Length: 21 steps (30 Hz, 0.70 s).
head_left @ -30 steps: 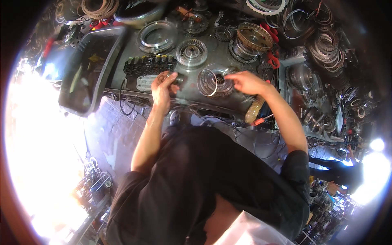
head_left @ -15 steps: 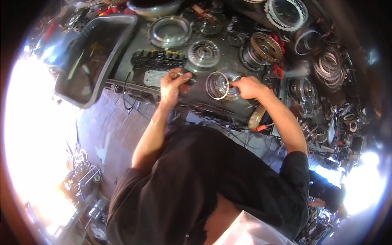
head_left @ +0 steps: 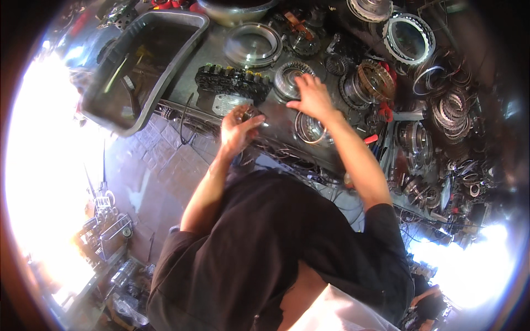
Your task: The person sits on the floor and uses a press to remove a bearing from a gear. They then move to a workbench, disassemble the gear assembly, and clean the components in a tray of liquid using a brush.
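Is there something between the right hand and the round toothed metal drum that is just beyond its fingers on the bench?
Nothing visible stands between them. The right hand lies spread on the bench, its fingertips at the near edge of the toothed drum. The left hand is off to the side, closed around a small metal part.

Blown-out glare floods lower left and right; bench dim, edges bent and blurred by fisheye

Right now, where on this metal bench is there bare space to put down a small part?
One bare patch of bench lies between the left hand, the black block with yellow caps and the right hand. A smaller strip runs between the grey tray and the flat steel ring. To the right, rings and drums crowd everything.
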Each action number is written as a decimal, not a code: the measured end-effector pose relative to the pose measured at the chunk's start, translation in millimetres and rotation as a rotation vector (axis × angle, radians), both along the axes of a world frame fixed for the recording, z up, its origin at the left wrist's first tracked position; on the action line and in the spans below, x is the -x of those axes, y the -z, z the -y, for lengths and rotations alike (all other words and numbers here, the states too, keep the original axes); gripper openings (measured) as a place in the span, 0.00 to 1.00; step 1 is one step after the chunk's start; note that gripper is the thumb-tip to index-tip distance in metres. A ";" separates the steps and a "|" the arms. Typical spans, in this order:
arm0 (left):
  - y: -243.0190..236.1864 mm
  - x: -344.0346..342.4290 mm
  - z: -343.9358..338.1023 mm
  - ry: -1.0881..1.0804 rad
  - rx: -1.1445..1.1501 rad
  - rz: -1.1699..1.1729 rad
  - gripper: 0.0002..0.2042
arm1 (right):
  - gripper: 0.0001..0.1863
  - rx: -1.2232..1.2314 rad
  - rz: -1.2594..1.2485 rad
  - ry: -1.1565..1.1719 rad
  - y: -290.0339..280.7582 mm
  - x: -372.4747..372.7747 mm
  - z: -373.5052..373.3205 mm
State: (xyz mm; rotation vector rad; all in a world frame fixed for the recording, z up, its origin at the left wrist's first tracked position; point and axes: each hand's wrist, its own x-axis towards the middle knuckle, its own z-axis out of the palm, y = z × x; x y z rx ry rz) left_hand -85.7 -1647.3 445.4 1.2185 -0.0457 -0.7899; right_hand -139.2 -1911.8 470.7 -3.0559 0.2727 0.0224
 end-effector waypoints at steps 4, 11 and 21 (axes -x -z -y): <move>-2.4 -1.0 -10.3 -0.029 0.035 -0.020 0.24 | 0.36 0.265 0.081 0.093 46.7 -6.5 -32.2; 7.6 -8.3 -26.1 -0.104 -0.021 0.043 0.22 | 0.20 0.071 0.037 0.053 49.7 -24.6 -16.1; 39.6 -13.6 38.3 0.024 0.181 -0.161 0.28 | 0.13 -1.483 0.183 0.497 3.1 -43.7 74.9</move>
